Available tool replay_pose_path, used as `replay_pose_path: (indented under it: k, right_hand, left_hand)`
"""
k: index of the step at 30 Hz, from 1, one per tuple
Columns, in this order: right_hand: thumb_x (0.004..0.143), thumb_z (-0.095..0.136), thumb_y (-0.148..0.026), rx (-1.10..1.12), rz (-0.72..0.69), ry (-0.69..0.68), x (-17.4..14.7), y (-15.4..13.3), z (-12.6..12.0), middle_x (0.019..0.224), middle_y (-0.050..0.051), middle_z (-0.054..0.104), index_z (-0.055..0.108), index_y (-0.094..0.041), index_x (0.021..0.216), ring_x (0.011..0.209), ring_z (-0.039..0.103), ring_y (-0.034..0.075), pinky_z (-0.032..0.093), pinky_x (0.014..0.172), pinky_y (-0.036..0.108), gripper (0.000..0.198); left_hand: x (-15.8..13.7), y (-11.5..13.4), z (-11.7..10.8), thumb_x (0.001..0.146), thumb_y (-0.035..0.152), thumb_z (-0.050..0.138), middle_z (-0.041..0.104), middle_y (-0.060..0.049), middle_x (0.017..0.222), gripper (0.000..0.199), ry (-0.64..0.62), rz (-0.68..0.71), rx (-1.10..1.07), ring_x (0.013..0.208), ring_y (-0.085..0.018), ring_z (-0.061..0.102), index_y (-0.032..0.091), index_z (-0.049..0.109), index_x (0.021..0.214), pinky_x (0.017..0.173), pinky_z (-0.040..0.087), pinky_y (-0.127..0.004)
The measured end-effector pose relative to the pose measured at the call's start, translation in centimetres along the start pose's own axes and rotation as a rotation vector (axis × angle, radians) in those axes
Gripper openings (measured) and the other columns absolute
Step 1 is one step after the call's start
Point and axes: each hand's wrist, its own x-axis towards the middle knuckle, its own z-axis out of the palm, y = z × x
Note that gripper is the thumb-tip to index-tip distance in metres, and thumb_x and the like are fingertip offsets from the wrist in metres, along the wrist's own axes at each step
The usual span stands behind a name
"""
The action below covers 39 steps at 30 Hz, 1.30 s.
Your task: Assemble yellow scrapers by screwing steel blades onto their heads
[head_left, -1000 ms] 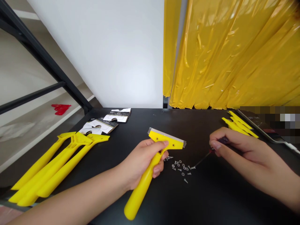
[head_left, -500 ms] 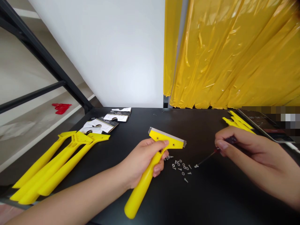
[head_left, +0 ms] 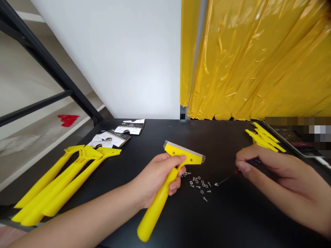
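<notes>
Rightward of the scraper (head_left: 157, 210) clasped in the left hand (head_left: 157, 175), the right hand (head_left: 276, 175) pinches a screwdriver (head_left: 227, 178). Its shaft slants toward the scraper, meeting a fastener (head_left: 216, 184).

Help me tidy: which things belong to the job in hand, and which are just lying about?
Likely job:
yellow plastic scraper, left hand
slim metal-shafted screwdriver, right hand
silvery screws and nuts
yellow plastic handles
flat yellow plastic strips

Apparently lying about:
printed black-and-white cards
shiny red piece
</notes>
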Motion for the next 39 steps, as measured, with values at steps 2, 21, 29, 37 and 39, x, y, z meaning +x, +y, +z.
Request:
replay_pose_path:
  k: [2, 21, 29, 37, 39]
  right_hand:
    - [0.111, 0.063, -0.043, -0.012, -0.02, -0.007, 0.0, -0.2, 0.18, 0.084, 0.0, 0.076, 0.069, -0.031, 0.101, 0.07, 0.073, 0.021, 0.053, 0.056, 0.03, 0.017]
    - [0.114, 0.06, -0.038, -0.058, -0.119, 0.011, -0.11, -0.23, 0.09, 0.086, -0.002, 0.077, 0.064, -0.032, 0.108, 0.071, 0.076, 0.019, 0.054, 0.054, 0.028, 0.009]
    - [0.114, 0.059, -0.034, -0.06, -0.17, -0.014, 0.19, -0.39, 0.2, 0.087, -0.003, 0.077, 0.061, -0.031, 0.106, 0.07, 0.076, 0.016, 0.056, 0.056, 0.025, 0.01]
    - [0.115, 0.058, -0.032, -0.075, -0.166, -0.027, 0.27, -0.27, 0.31, 0.086, -0.004, 0.075, 0.06, -0.031, 0.106, 0.069, 0.074, 0.014, 0.055, 0.057, 0.024, 0.009]
    - [0.115, 0.058, -0.032, -0.072, -0.165, -0.033, 0.29, -0.2, 0.38, 0.085, -0.004, 0.074, 0.06, -0.031, 0.106, 0.068, 0.074, 0.014, 0.056, 0.058, 0.024, 0.01]
  left_hand:
    - [-0.01, 0.03, 0.01, 0.104, 0.042, 0.074, 0.048, 0.007, 0.051, 0.039, -0.002, 0.003, -0.001, 0.041, -0.007, 0.038, 0.02, 0.059, 0.074, 0.043, 0.035, -0.018]
    - [0.09, 0.0, -0.07, 0.104, 0.043, 0.074, 0.047, 0.007, 0.05, 0.041, 0.002, -0.011, 0.008, 0.04, -0.007, 0.038, 0.02, 0.059, 0.073, 0.043, 0.035, -0.019]
    - [0.14, 0.02, 0.03, 0.104, 0.042, 0.074, 0.047, 0.006, 0.05, 0.041, -0.005, -0.002, 0.007, 0.041, -0.007, 0.038, 0.02, 0.06, 0.072, 0.043, 0.036, -0.018]
    - [-0.03, -0.03, 0.06, 0.105, 0.041, 0.072, 0.047, 0.007, 0.049, 0.04, -0.002, -0.009, 0.006, 0.04, -0.008, 0.038, 0.02, 0.059, 0.074, 0.043, 0.036, -0.018]
    - [-0.02, 0.0, 0.07, 0.105, 0.041, 0.073, 0.048, 0.007, 0.05, 0.039, 0.003, -0.009, 0.003, 0.04, -0.007, 0.038, 0.021, 0.059, 0.074, 0.043, 0.036, -0.018]
